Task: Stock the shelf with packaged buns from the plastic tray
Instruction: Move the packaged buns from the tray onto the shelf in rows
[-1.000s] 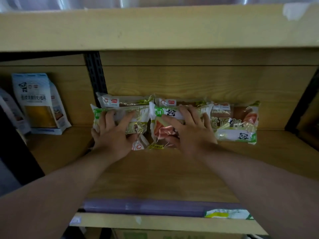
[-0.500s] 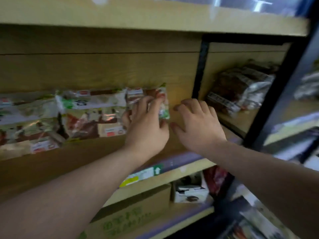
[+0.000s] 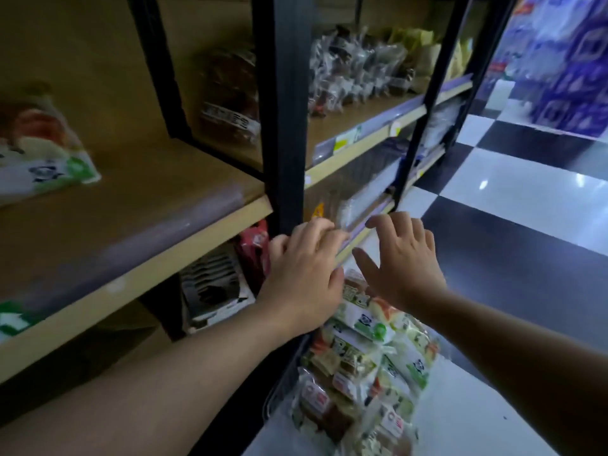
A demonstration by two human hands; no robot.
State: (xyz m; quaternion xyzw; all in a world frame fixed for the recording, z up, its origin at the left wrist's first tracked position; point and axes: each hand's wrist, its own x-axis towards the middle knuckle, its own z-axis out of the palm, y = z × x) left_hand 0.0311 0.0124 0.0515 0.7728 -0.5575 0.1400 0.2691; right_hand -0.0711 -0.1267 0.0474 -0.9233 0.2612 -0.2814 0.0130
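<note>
Both of my hands hover empty in front of the shelving, fingers spread. My left hand (image 3: pixel 304 274) is level with the black upright post. My right hand (image 3: pixel 399 261) is just right of it. Below them lies a pile of packaged buns (image 3: pixel 365 366) in green-and-white wrappers with a panda mark, low by the floor; the plastic tray under them is hard to make out. One bun pack (image 3: pixel 39 149) rests on the wooden shelf (image 3: pixel 138 205) at the far left.
A black upright post (image 3: pixel 284 110) divides the shelf bays. Bagged bread (image 3: pixel 355 70) fills the bay to the right. Boxes and a red packet (image 3: pixel 253 251) sit on the lower shelf. A black-and-white tiled floor (image 3: pixel 513 205) opens to the right.
My hands have left the packs on the shelf and swung right and down, empty, over the pile of buns. The view has turned right with them.
</note>
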